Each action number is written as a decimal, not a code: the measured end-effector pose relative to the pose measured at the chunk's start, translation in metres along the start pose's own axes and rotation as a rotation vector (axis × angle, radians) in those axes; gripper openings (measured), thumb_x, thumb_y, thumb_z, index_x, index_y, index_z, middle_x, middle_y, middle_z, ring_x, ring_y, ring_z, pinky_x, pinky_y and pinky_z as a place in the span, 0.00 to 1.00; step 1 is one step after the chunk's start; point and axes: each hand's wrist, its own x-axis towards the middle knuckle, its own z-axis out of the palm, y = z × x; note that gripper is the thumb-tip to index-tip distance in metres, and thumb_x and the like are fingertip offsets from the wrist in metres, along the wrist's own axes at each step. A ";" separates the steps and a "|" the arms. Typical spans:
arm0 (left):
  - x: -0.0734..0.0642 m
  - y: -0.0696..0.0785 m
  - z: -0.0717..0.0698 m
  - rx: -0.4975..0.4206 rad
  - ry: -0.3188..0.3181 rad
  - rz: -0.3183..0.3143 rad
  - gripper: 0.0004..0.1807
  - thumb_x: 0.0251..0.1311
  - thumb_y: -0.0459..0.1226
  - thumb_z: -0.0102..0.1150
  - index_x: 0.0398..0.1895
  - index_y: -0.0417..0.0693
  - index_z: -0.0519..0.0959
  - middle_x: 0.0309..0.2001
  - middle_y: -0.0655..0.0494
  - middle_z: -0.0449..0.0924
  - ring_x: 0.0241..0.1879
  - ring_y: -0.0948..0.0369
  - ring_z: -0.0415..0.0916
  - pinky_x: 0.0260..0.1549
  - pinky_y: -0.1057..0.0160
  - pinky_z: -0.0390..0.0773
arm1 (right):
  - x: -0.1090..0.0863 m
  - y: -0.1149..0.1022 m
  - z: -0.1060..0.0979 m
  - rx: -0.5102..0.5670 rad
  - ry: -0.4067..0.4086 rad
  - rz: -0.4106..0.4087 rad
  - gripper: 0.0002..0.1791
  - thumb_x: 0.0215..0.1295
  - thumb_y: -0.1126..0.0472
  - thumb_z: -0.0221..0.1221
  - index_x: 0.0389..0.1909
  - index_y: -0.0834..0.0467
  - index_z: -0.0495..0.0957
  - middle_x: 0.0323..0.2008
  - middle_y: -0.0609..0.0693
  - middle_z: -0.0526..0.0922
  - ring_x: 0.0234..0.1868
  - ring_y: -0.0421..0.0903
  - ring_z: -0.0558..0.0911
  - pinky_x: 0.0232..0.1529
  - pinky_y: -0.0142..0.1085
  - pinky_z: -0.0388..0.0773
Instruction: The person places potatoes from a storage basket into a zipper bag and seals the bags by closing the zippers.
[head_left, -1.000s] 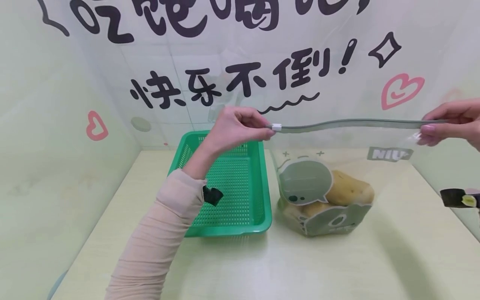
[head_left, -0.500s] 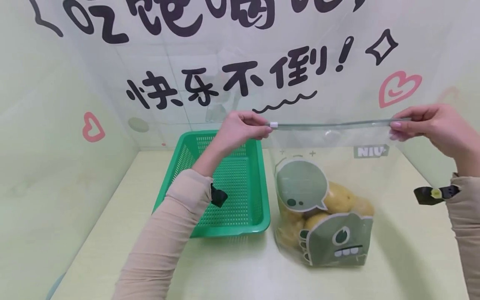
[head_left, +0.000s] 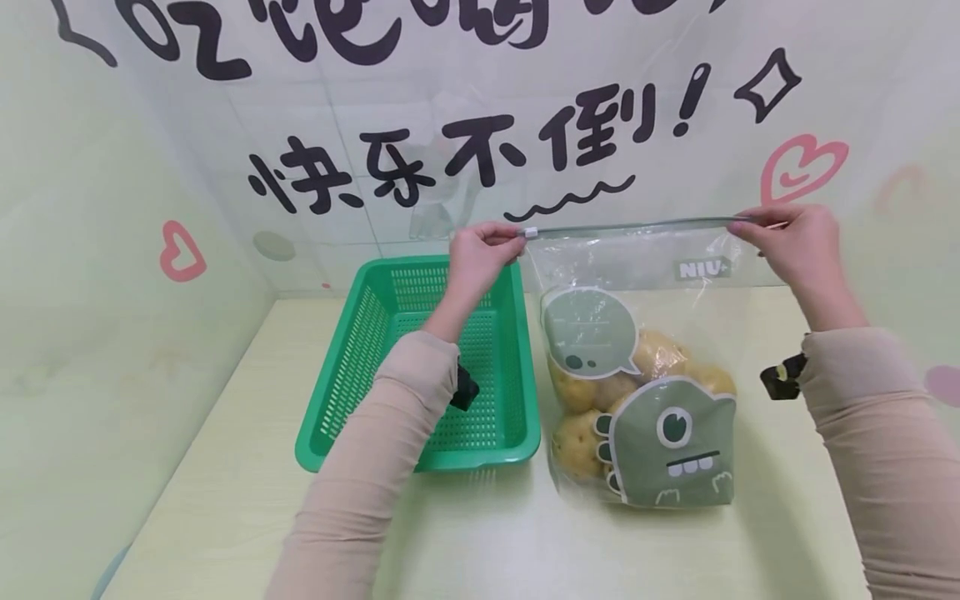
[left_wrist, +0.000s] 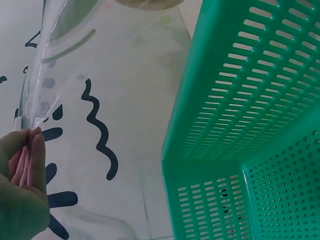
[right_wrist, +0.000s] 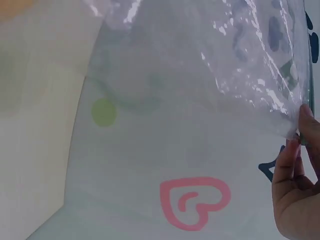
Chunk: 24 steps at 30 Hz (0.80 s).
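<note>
A clear zip bag (head_left: pixel 667 450) with a green monster print hangs upright between both hands, its zip strip stretched level along the top. Several potatoes (head_left: pixel 577 446) fill its lower part. My left hand (head_left: pixel 480 258) pinches the top left corner beside the white slider (head_left: pixel 530 232); in the left wrist view the fingers (left_wrist: pixel 35 162) hold the film's edge. At the opposite corner, my right hand (head_left: pixel 798 246) pinches the end of the zip, and the right wrist view has that hand (right_wrist: pixel 300 190) at the edge of shiny film. Whether the bag's bottom touches the table cannot be told.
A green plastic basket (head_left: pixel 528 417) with slotted walls stands on the pale table (head_left: pixel 480 542), left of the bag and partly behind my left forearm. Behind them rises a whitish backdrop (head_left: pixel 420 83) with black characters and pink hearts.
The right hand has come left and inward, its forearm now in view. The bag swung nearer and straightened, its printed front now facing me. The left hand kept its pinch near the slider.
</note>
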 end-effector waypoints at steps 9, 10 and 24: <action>0.002 -0.018 0.012 -0.056 0.078 -0.093 0.13 0.59 0.27 0.58 0.47 0.34 0.81 0.47 0.39 0.83 0.45 0.53 0.83 0.42 0.69 0.83 | -0.001 0.008 0.024 0.019 -0.030 0.061 0.16 0.66 0.54 0.57 0.50 0.56 0.80 0.18 0.14 0.69 0.23 0.14 0.73 0.31 0.12 0.67; 0.002 -0.020 0.012 -0.069 0.075 -0.103 0.14 0.59 0.27 0.58 0.49 0.34 0.80 0.49 0.39 0.83 0.48 0.52 0.83 0.44 0.68 0.82 | -0.001 0.009 0.026 0.008 -0.042 0.062 0.20 0.66 0.54 0.56 0.54 0.60 0.78 0.18 0.14 0.69 0.24 0.14 0.72 0.32 0.12 0.66; -0.005 -0.020 0.004 0.160 -0.083 -0.130 0.21 0.69 0.37 0.46 0.64 0.42 0.70 0.62 0.46 0.74 0.63 0.54 0.70 0.64 0.59 0.70 | -0.007 0.016 0.036 -0.103 -0.150 0.105 0.29 0.71 0.48 0.45 0.65 0.62 0.69 0.57 0.62 0.76 0.34 0.24 0.74 0.38 0.22 0.67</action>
